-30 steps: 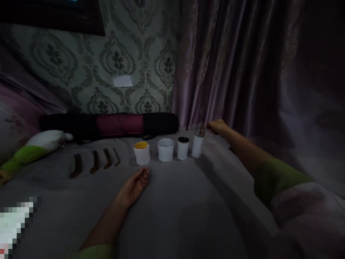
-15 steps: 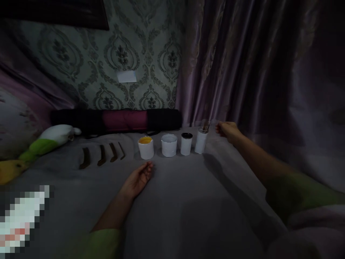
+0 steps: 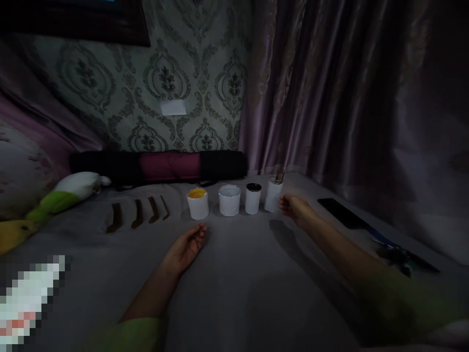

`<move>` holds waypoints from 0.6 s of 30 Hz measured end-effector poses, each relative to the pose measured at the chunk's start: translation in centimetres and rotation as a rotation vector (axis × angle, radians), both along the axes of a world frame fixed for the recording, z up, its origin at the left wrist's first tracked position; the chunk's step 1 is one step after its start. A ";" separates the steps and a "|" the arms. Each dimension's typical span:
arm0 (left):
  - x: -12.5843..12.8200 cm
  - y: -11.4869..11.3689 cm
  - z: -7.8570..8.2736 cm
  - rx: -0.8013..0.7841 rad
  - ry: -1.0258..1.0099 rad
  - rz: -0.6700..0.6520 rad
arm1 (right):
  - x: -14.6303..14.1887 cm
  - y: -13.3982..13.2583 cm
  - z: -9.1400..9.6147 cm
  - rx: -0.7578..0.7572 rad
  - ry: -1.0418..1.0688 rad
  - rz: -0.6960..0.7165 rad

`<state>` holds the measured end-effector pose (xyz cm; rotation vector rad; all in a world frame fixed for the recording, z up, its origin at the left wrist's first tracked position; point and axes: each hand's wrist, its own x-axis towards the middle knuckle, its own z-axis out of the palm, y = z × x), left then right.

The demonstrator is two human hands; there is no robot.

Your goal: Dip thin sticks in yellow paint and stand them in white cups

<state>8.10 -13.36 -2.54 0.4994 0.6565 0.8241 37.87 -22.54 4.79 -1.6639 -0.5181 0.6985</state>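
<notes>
A row of white cups stands on the grey bedsheet: a cup with yellow contents, a wide white cup, a cup with a black top and a tall cup holding thin brown sticks. My left hand lies flat on the sheet, fingers loosely stretched, just in front of the yellow cup. My right hand hovers low beside the cup of sticks, right of it, fingers curled; nothing shows in it.
Several dark wooden tools lie in a row left of the cups. A black and maroon rolled bag lies against the patterned wall. A green and white plush toy sits at left. A dark flat object lies at right, near the curtain.
My right hand has left the sticks in the tall cup, swung out to the right, then dropped down and back beside that cup. My left hand has stayed still.
</notes>
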 end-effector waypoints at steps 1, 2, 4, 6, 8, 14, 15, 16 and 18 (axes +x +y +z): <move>0.0 -0.1 0.1 -0.001 0.000 0.000 | -0.7 0.0 -0.4 0.012 0.058 0.012; 0.0 -0.2 0.2 -0.004 0.000 0.002 | -1.4 0.1 -0.8 0.021 0.108 0.026; -0.1 -0.4 0.4 -0.018 0.003 0.007 | -2.8 0.3 -1.6 0.015 0.181 0.042; -0.1 -0.5 0.6 -0.030 0.008 0.012 | -4.0 0.6 -2.4 0.003 0.236 0.066; -0.1 -0.6 0.7 -0.027 0.010 0.015 | -5.0 0.9 -3.2 -0.006 0.261 0.099; -0.1 -0.5 0.5 -0.007 0.014 0.010 | -6.9 1.8 -5.1 -0.015 0.252 0.163; -0.1 -0.5 0.4 -0.001 0.015 0.008 | -7.2 2.0 -5.3 -0.017 0.251 0.168; -0.1 -0.5 0.4 0.007 0.018 0.006 | -7.4 2.1 -5.4 -0.016 0.251 0.174; -0.2 -0.5 0.3 0.019 0.025 0.004 | -7.9 2.5 -5.6 -0.014 0.249 0.185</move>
